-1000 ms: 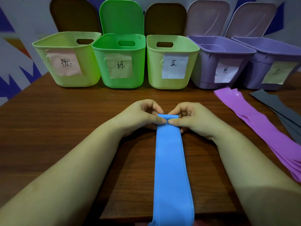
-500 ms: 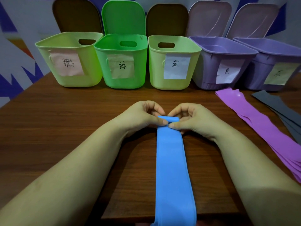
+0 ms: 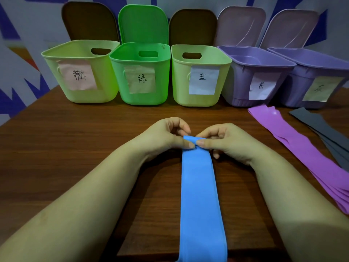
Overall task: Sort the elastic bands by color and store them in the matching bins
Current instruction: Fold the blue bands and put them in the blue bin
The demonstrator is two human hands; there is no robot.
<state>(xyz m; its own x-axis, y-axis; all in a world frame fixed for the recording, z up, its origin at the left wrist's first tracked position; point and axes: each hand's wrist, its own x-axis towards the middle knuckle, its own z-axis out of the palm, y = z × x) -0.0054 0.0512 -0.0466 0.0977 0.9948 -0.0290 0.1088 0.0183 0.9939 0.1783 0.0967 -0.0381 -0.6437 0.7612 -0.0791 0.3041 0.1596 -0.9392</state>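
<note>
- Inspecting from the left: five open bins stand in a row at the far edge of the tabletop (image 3: 56, 148), each with a paper label and its lid tipped back.
- The left hand (image 3: 162, 137) pinches the far end of the blue band (image 3: 200, 195) between thumb and curled fingers; its grip is closed on the rolled edge.
- The blue band lies flat along the tabletop, running from the hands toward the near edge and hanging over it. Its far end is turned over into a small roll.
- Judged handling: thin, soft, stretchy and light; it should roll or fold easily but may spring loose unless the roll is kept pinched.
- Best hold appears to be at both sides of the roll.
- The blue-labelled bin (image 3: 200, 76) stands straight beyond the hands, well apart from the band.
- The right hand (image 3: 224, 142) pinches the same rolled end, thumb tip nearly meeting the left thumb.
- Purple bands (image 3: 306, 154) and grey bands (image 3: 324, 127) lie stacked at the right, not yet sorted.
</note>
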